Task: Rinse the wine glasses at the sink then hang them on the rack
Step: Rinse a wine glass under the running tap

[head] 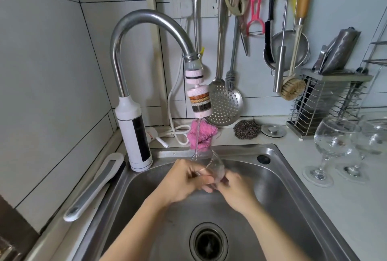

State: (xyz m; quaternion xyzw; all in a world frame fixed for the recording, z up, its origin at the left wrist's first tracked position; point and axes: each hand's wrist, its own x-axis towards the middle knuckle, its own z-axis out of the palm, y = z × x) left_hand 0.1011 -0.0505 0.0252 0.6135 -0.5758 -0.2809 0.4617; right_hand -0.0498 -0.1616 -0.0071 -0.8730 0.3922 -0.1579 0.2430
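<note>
Left hand: grip curled round the bowl of the tilted wine glass. Right hand: grip closed on the same glass lower down; motion blur hides exactly where. A thin stream from the faucet filter falls into the glass's open mouth, above the sink. On the tabletop to the right, a second glass and a third glass stand upright, side by side.
</note>
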